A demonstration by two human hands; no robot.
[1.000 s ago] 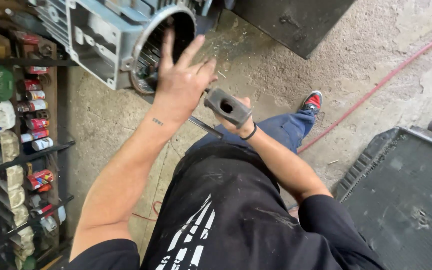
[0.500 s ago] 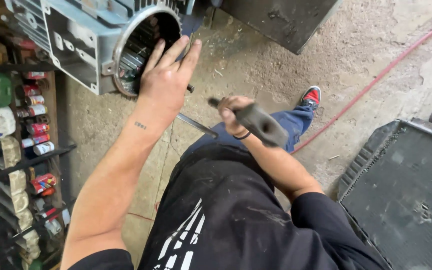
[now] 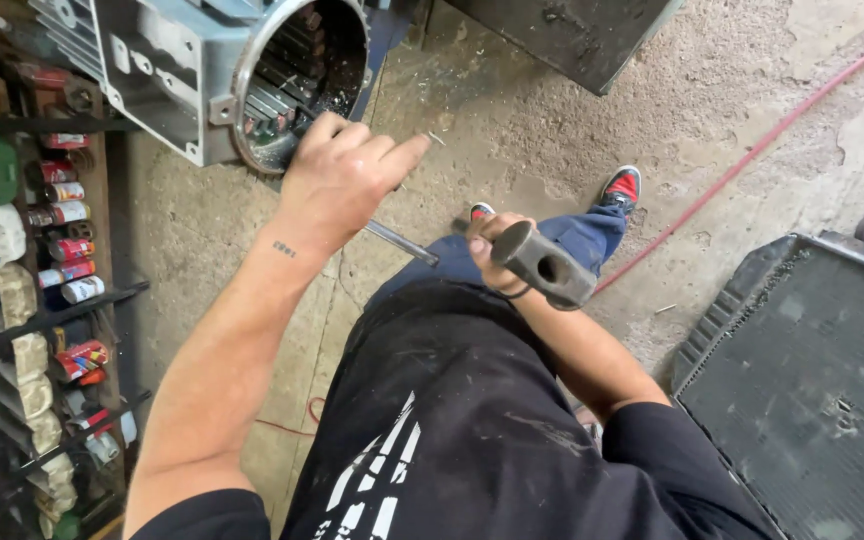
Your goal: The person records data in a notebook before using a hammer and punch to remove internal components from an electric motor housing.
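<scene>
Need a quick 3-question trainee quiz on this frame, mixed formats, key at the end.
1. True or false: the right hand grips a hammer.
2. The left hand holds a thin metal rod beside: A) the radiator B) the open end of the grey motor housing C) the shelf of cans.
3. Fill in: the thin line lying across the concrete floor is a ___ hose.

Key: 1 true; 2 B; 3 red.
</scene>
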